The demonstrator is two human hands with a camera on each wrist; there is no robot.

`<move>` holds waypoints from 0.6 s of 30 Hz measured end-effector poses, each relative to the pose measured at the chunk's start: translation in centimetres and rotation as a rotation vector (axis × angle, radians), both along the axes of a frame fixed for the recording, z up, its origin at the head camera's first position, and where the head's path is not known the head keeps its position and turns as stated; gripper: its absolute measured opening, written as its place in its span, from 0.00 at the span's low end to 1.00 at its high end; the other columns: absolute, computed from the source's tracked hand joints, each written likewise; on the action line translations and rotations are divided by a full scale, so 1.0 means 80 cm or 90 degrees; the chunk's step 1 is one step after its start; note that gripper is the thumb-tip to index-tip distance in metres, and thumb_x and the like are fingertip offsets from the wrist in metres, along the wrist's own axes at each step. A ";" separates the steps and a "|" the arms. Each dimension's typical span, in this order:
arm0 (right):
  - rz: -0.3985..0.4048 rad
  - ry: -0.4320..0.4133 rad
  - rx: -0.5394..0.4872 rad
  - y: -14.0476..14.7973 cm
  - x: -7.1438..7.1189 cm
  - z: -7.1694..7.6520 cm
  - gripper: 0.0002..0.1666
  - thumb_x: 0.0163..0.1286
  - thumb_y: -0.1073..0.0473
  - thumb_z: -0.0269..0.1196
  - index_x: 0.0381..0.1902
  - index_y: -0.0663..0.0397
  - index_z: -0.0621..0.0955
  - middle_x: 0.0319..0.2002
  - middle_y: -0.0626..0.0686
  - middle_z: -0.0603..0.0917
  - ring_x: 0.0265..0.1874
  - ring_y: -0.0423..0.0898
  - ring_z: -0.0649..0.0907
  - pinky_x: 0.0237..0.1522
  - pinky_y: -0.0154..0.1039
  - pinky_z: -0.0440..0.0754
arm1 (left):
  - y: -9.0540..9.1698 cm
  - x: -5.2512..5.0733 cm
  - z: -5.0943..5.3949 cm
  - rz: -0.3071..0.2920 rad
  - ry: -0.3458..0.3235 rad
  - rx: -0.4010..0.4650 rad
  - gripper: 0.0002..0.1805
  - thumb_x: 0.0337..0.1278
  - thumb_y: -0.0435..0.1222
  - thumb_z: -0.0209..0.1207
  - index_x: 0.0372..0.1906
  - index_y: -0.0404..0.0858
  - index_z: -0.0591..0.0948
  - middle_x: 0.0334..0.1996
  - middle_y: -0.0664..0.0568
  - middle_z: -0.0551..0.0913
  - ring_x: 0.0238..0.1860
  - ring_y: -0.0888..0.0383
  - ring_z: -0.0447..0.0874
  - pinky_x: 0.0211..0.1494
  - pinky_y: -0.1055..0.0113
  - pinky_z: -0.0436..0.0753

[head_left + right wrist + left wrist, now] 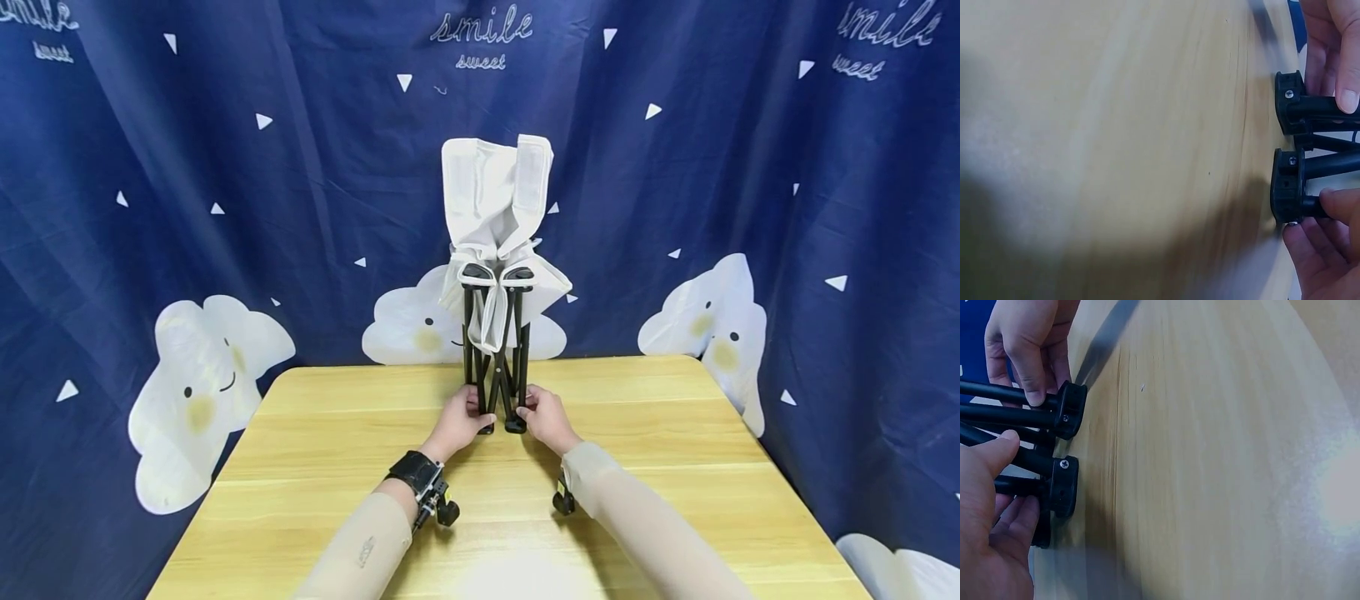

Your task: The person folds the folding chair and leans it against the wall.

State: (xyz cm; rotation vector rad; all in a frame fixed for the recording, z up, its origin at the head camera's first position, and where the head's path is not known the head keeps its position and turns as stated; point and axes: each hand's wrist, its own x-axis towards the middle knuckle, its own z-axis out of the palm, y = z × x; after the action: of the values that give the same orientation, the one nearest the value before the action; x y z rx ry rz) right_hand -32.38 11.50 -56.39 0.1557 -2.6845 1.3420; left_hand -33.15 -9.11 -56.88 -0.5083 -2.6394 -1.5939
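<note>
A folding camp chair (487, 200) with white fabric and black tube legs (501, 367) stands upright near the table's far edge, its legs drawn close together and crossing. Low on its left side, my left hand (457, 423) grips a leg, the thumb in front and the fingers behind. On the opposite side my right hand (551, 419) holds a leg just above the foot. Screwed black plastic feet (1064, 487) show in the left wrist view, close to the tabletop. From the right wrist, the right thumb and fingers (1335, 206) close around a tube beside its foot.
The light wooden table (337, 450) spreads out in front of and beside the chair. Behind it hangs a dark blue curtain (315, 167) with white clouds and triangles. A strapped camera mount (420, 475) sits on the left wrist.
</note>
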 end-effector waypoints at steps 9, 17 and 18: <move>-0.001 0.009 0.012 -0.001 -0.007 -0.004 0.08 0.70 0.73 0.69 0.45 0.65 0.85 0.38 0.60 0.93 0.43 0.57 0.92 0.55 0.55 0.90 | 0.000 -0.004 0.000 0.006 0.015 -0.028 0.25 0.66 0.30 0.72 0.62 0.28 0.77 0.50 0.37 0.87 0.53 0.42 0.90 0.61 0.49 0.89; 0.005 0.006 0.018 0.003 -0.013 0.001 0.08 0.71 0.72 0.70 0.46 0.65 0.85 0.39 0.61 0.94 0.43 0.58 0.93 0.48 0.50 0.91 | 0.001 -0.008 0.004 0.015 0.024 -0.056 0.23 0.67 0.31 0.73 0.62 0.29 0.79 0.48 0.41 0.89 0.48 0.47 0.91 0.53 0.55 0.91; 0.004 0.007 0.020 0.004 -0.014 0.001 0.08 0.71 0.71 0.70 0.46 0.65 0.85 0.39 0.61 0.94 0.43 0.57 0.93 0.46 0.50 0.91 | 0.002 -0.008 0.004 0.016 0.026 -0.059 0.23 0.67 0.31 0.73 0.62 0.29 0.79 0.47 0.41 0.89 0.47 0.48 0.91 0.52 0.55 0.91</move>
State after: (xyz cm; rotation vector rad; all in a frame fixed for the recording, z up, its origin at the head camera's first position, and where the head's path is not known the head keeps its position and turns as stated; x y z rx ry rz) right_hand -33.51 11.79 -56.28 0.1741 -2.7001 1.2970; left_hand -33.79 -8.98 -56.52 -0.5038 -2.6882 -1.4449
